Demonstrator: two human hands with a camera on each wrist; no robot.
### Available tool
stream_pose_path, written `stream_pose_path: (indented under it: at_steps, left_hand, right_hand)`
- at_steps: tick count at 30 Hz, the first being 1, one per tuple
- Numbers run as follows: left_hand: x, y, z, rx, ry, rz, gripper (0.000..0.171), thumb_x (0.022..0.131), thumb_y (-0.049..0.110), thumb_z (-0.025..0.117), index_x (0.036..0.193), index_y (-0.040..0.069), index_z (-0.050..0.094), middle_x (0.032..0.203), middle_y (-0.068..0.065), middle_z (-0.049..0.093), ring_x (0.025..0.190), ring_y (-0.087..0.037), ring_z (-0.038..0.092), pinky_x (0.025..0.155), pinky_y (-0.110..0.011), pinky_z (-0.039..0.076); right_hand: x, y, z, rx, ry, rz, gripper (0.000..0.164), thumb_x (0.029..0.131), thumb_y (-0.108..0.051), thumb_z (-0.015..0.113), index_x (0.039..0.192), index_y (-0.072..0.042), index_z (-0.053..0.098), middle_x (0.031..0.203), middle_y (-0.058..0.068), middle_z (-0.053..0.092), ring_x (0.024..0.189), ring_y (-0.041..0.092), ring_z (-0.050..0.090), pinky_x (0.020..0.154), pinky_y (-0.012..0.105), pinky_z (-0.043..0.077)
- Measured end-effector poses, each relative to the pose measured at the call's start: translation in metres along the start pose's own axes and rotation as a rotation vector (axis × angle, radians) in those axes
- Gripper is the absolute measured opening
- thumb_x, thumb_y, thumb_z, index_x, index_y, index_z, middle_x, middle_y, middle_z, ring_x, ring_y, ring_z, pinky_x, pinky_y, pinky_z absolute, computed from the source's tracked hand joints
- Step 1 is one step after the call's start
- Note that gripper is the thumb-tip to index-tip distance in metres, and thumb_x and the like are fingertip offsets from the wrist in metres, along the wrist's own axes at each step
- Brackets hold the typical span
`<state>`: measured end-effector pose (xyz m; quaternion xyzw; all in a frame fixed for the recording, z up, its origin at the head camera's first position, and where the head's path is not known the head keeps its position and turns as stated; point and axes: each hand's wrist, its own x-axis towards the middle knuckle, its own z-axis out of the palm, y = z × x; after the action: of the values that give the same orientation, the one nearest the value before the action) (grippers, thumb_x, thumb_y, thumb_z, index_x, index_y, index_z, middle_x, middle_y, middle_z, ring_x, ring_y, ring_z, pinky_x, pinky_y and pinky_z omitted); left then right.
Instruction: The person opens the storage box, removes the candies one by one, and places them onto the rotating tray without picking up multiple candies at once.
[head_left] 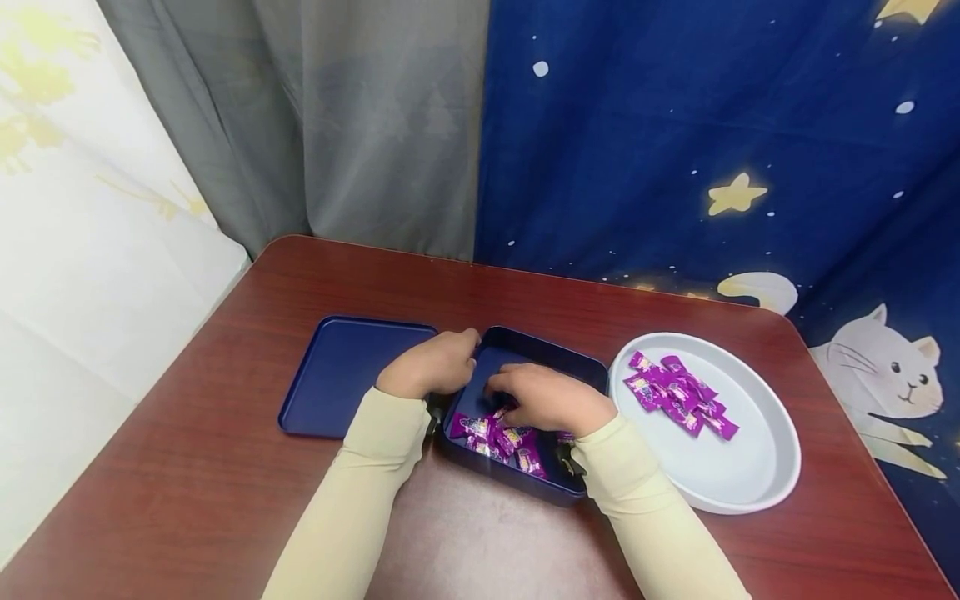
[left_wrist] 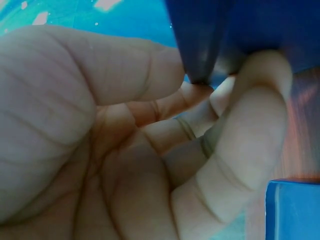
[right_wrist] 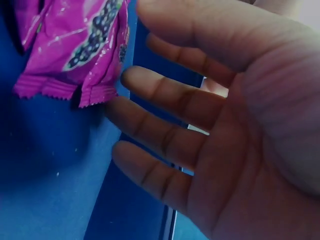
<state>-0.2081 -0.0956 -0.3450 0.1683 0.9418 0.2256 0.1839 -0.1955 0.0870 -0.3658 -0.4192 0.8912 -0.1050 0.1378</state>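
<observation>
Leftmost, a shallow navy tray point(head_left: 352, 375) lies flat on the reddish-brown table point(head_left: 225, 467), just beside the work and best left clear of the left sleeve point(head_left: 382, 454). Next comes the left hand point(head_left: 431, 364), thumb and fingers clamped on the left side of the navy box point(head_left: 562, 358); the left wrist view shows them set about one of its corners. That looks like a sound brace, and a light, steady pinch should stop the box from sliding without tipping it.

Inside the box, purple packets point(head_left: 517, 437) gather toward the near side, some overlapping. Over them reaches the right hand point(head_left: 547, 398), its fingers bent a little and apart, not closed on anything. In the right wrist view the fingertips sit right by the crimped end of one packet; whether they touch it, I cannot tell. A good grasp would probably take the plump middle between thumb and fingertips, since the thin crimp may slip.

Farthest right, the round white tray point(head_left: 765, 442) sits close against the box, bearing another heap of purple packets point(head_left: 678, 396), so the right forearm needs care near its rim.
</observation>
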Motion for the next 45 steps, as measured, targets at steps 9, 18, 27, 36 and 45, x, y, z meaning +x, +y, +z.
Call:
stream_pose_path:
  at_steps: [9,18,27,36,45]
  left_hand:
    - [0.0,0.0005,0.0002,0.006,0.0,0.003,0.039,0.096,0.014,0.045,0.132,0.0,0.045,0.123,-0.017,0.058,0.107,-0.025,0.055,0.094,-0.045,0.047]
    - [0.0014,-0.0011,0.0013,0.007,0.006,0.006,0.038,0.096,0.014,0.045,0.132,0.0,0.045,0.123,-0.016,0.058,0.108,-0.024,0.055,0.095,-0.045,0.046]
    - [0.0011,-0.0007,0.0008,0.005,0.01,0.012,0.037,0.096,0.014,0.045,0.13,-0.001,0.046,0.121,-0.016,0.059,0.105,-0.024,0.056,0.094,-0.045,0.047]
    - [-0.0016,-0.0004,-0.0004,0.003,0.009,0.026,0.036,0.096,0.012,0.045,0.129,-0.002,0.046,0.118,-0.016,0.06,0.102,-0.023,0.057,0.092,-0.044,0.048]
    - [0.0003,-0.0008,-0.0001,0.0,0.005,0.026,0.036,0.096,0.012,0.045,0.129,-0.001,0.046,0.119,-0.016,0.059,0.102,-0.023,0.057,0.092,-0.044,0.048]
  right_hand:
    - [-0.0012,0.0021,0.003,-0.006,-0.041,0.033,0.027,0.079,-0.02,0.074,0.104,-0.015,0.068,0.095,-0.001,0.063,0.083,0.011,0.053,0.08,0.032,0.05]
    - [-0.0007,0.0005,0.0025,-0.022,-0.055,0.058,0.024,0.076,-0.017,0.073,0.099,-0.013,0.068,0.087,-0.002,0.061,0.076,0.011,0.051,0.074,0.031,0.05]
    - [-0.0008,0.0023,0.0018,-0.01,-0.029,0.046,0.009,0.073,-0.01,0.068,0.077,-0.015,0.062,0.074,-0.003,0.054,0.069,0.013,0.048,0.063,0.028,0.045]
    - [-0.0005,0.0021,0.001,0.02,-0.011,0.078,0.013,0.076,-0.006,0.066,0.074,-0.016,0.057,0.066,-0.004,0.052,0.063,0.012,0.048,0.057,0.027,0.043]
    - [-0.0036,0.004,-0.0032,-0.033,0.023,0.053,0.012,0.082,-0.003,0.06,0.089,-0.013,0.061,0.074,-0.004,0.053,0.073,0.013,0.049,0.072,0.031,0.048]
